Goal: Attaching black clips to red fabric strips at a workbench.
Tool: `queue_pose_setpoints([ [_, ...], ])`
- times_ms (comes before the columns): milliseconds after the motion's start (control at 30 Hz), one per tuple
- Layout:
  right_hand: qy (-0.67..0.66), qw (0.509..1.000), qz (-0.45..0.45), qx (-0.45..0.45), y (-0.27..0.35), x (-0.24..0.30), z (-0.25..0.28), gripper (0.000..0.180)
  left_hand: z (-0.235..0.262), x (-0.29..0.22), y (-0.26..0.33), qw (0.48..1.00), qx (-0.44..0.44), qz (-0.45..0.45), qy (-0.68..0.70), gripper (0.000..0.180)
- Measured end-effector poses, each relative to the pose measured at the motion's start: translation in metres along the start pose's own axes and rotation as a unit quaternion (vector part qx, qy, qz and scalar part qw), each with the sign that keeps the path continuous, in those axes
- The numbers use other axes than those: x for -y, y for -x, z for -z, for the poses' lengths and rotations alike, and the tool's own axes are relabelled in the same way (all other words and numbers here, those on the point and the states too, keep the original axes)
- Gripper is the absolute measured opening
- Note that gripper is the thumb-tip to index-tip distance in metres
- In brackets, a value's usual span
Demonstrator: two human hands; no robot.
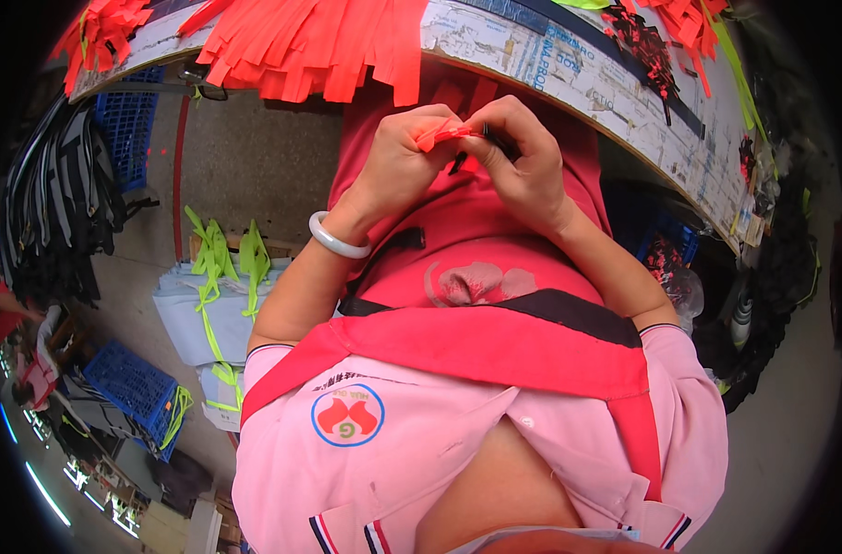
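Note:
In front of my apron, both hands meet close together just below the table edge. My left hand (405,155), with a white bangle on its wrist, is closed on a bunched orange-red fabric strip (446,133). The thumb and forefinger of my right hand (524,166) pinch the other end of that strip. A small black thing (500,141) shows inside the curl of my right fingers; its kind is hidden. A dark tip also shows just under the strip, between the hands.
Many orange-red strips (319,46) hang over the edge of the worn table (615,102). Black straps with grey stripes (56,194) hang at the left. Yellow-green strips (213,263) lie on pale sheets (176,319). Blue crates (130,383) stand at the left, with black material at the right.

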State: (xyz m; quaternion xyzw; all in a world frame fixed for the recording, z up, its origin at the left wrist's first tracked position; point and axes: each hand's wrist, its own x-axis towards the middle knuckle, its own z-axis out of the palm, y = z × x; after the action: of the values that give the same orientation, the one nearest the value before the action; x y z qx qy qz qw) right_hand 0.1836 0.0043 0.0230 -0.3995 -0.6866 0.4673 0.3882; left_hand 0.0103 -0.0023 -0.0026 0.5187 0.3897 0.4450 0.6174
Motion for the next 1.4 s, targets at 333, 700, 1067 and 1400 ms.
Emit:
queue_pose_setpoints([
  [333, -0.011, 1.000, -0.013, -0.003, -0.005, -0.006, 0.008, 0.013, -0.007, -0.004, -0.004, 0.999, -0.023, -0.023, -0.020, 0.007],
  [700, -0.003, 0.999, -0.031, 0.027, -0.007, -0.013, 0.015, 0.012, -0.008, 0.005, -0.006, 0.998, -0.037, -0.039, -0.035, 0.004],
  [1067, -0.027, 0.977, -0.206, -0.041, -0.017, -0.049, 0.042, 0.015, -0.023, 0.044, -0.052, 0.938, -0.051, 0.204, 0.276, 0.018],
  [1400, 0.196, 0.966, -0.132, -0.103, -0.034, -0.087, 0.038, 0.011, -0.044, 0.114, -0.091, 0.790, -0.047, 0.298, 0.534, 0.016],
])
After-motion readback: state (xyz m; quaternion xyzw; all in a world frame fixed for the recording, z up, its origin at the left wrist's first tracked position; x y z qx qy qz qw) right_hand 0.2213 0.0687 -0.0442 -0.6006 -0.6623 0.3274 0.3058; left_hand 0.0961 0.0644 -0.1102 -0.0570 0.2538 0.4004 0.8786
